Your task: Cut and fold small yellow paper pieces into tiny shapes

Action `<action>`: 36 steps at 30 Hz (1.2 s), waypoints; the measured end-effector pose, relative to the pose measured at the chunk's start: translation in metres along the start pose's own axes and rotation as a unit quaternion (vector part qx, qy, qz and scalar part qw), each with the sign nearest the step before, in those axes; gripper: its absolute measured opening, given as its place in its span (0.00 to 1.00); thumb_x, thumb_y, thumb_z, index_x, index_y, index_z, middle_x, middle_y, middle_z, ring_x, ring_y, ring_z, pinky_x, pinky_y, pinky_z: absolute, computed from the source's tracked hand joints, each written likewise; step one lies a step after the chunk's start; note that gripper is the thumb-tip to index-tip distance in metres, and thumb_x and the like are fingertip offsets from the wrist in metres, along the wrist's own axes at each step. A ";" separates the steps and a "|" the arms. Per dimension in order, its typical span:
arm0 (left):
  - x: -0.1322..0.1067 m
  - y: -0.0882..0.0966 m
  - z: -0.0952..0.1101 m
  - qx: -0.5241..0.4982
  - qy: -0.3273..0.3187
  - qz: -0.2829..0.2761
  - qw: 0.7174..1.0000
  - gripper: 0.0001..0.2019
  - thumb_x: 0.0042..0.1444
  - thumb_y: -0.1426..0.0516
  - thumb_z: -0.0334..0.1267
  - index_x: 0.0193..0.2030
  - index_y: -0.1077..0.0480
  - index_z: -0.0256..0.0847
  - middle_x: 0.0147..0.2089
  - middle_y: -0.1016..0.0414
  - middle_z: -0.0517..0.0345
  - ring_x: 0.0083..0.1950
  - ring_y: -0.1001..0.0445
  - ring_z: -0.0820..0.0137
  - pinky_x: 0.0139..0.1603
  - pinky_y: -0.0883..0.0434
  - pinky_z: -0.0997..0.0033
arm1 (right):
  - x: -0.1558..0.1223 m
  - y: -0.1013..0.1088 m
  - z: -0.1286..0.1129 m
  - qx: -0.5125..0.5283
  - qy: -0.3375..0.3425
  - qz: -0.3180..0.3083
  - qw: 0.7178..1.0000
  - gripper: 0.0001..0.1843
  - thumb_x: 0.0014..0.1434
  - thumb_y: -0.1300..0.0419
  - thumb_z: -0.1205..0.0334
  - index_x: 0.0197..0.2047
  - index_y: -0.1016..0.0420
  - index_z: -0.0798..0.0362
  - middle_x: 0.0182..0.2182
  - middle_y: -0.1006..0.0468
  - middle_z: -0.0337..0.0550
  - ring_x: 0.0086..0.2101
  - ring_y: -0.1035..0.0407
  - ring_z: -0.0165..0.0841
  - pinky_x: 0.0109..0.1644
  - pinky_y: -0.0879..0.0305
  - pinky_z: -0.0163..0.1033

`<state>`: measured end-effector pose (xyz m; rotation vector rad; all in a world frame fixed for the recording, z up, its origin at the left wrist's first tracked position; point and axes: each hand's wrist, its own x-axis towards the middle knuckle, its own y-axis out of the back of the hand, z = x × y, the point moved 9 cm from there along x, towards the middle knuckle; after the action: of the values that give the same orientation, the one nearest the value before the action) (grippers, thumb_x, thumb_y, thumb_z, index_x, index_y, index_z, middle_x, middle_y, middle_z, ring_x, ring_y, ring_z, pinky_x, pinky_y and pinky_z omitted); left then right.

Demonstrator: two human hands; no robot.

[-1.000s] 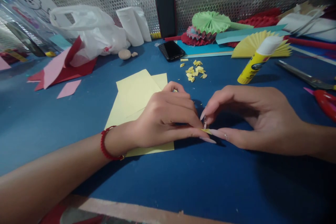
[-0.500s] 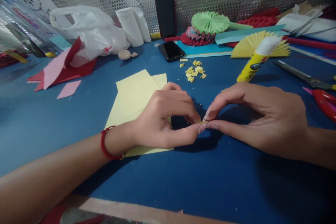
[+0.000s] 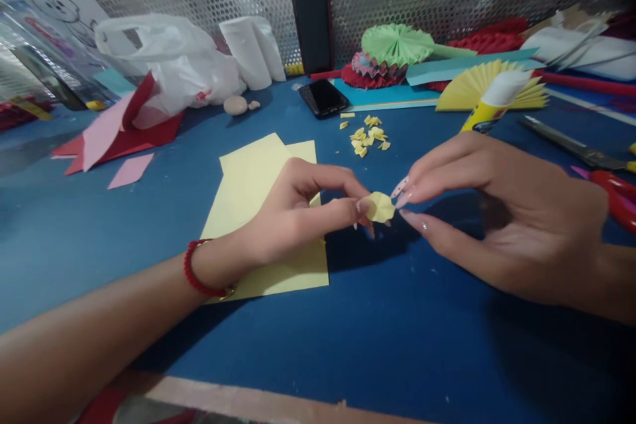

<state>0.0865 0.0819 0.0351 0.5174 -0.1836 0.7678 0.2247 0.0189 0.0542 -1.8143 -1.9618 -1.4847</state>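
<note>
Here the blue table (image 3: 348, 338) bears yellow sheets (image 3: 253, 179). Above them the left hand (image 3: 293, 215) pinches a small yellow paper piece (image 3: 380, 206); the right hand (image 3: 501, 205), fingers slightly parted, nears its edge.

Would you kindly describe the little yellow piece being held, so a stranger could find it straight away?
On the blue tabletop, just right of the pale yellow paper sheets, the left hand pinches a small rounded yellow paper piece toward the right hand. Unlike the tiny yellow paper scraps lying farther back, it is held above the table and larger.
</note>
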 end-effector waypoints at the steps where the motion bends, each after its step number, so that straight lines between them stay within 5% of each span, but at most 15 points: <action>1: 0.000 0.001 -0.002 -0.016 0.010 0.010 1.000 0.09 0.62 0.36 0.30 0.30 0.18 0.41 0.29 0.16 0.59 0.30 0.22 0.72 0.33 0.27 0.72 | 0.000 0.000 0.000 -0.011 0.003 0.001 1.000 0.09 0.67 0.35 0.67 0.43 0.26 0.39 0.42 0.17 0.38 0.42 0.22 0.39 0.49 0.26 0.48; 6: -0.001 -0.001 -0.004 -0.025 0.028 0.003 0.999 0.09 0.63 0.35 0.33 0.31 0.16 0.41 0.29 0.16 0.58 0.30 0.23 0.70 0.34 0.25 0.70 | 0.001 -0.001 0.004 -0.036 -0.007 -0.006 0.999 0.02 0.69 0.32 0.59 0.43 0.20 0.40 0.43 0.14 0.39 0.42 0.20 0.40 0.50 0.25 0.47; 19: -0.001 -0.003 0.003 0.007 -0.020 -0.012 1.000 0.09 0.67 0.36 0.35 0.34 0.16 0.42 0.32 0.14 0.57 0.34 0.17 0.69 0.40 0.22 0.70 | 0.001 0.010 0.005 -0.020 -0.005 0.059 0.998 0.05 0.66 0.28 0.64 0.38 0.17 0.46 0.37 0.10 0.34 0.39 0.15 0.32 0.46 0.22 0.34; 30: -0.001 -0.006 0.007 0.032 -0.051 -0.024 0.998 0.11 0.67 0.36 0.36 0.33 0.18 0.40 0.32 0.14 0.57 0.33 0.19 0.70 0.40 0.22 0.70 | -0.006 0.011 0.008 -0.067 0.000 0.104 0.992 0.07 0.66 0.27 0.63 0.37 0.16 0.42 0.35 0.11 0.28 0.35 0.15 0.33 0.39 0.21 0.41; 36: -0.001 -0.007 0.008 0.038 -0.058 -0.025 0.997 0.12 0.69 0.36 0.38 0.33 0.18 0.38 0.31 0.15 0.55 0.32 0.19 0.71 0.40 0.23 0.70 | -0.008 0.010 0.013 0.007 -0.025 0.123 0.992 0.09 0.64 0.26 0.64 0.39 0.21 0.43 0.34 0.12 0.29 0.34 0.16 0.33 0.42 0.17 0.41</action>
<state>0.0907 0.0731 0.0391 0.6363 -0.2489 0.6978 0.2420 0.0204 0.0477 -2.0198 -1.6889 -1.3574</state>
